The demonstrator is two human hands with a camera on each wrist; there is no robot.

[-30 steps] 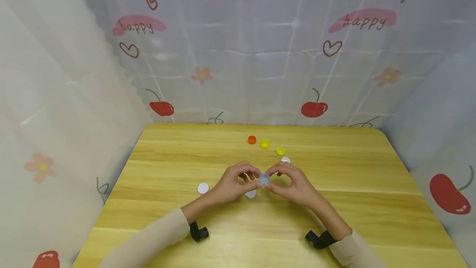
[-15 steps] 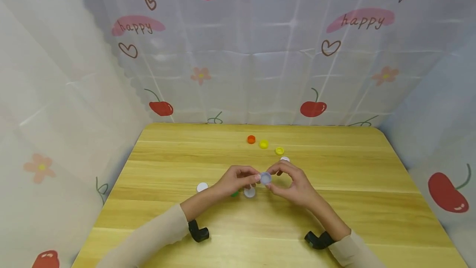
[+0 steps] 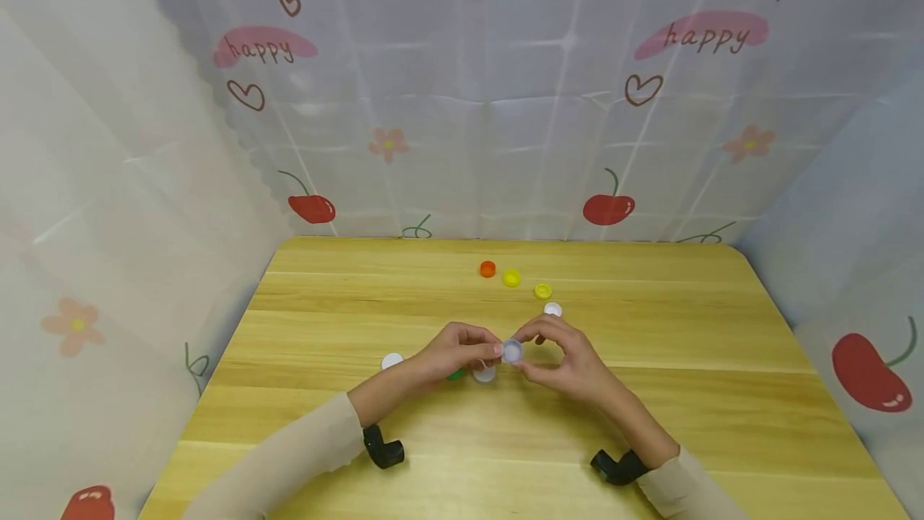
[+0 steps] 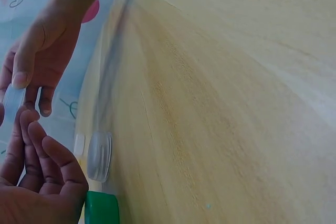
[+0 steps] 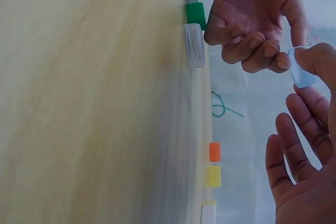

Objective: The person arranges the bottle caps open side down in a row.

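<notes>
A small translucent bottle cap (image 3: 512, 351) is held above the table between the two hands, its hollow side toward the head view. My left hand (image 3: 456, 350) pinches its left edge, thumb in front. On the other side, the thumb and forefinger of my right hand (image 3: 573, 355) grip the rim. The right wrist view shows the cap (image 5: 302, 69) from the side, its far part covered by the right thumb. Below the left hand lie a clear cap (image 4: 100, 157) and a green cap (image 4: 102, 207), both partly covered in the head view.
A white cap (image 3: 392, 362) lies left of the left forearm. Farther back sit an orange cap (image 3: 488, 269), two yellow caps, one nearer the middle (image 3: 512, 278) and one to its right (image 3: 543, 291), and a white cap (image 3: 552, 309). A printed curtain (image 3: 462, 167) stands behind the wooden table (image 3: 325, 287).
The left fingers have shifted on the held cap, the thumb moving up to its edge, and the green cap has come into sight below. The right hand keeps its grip.
</notes>
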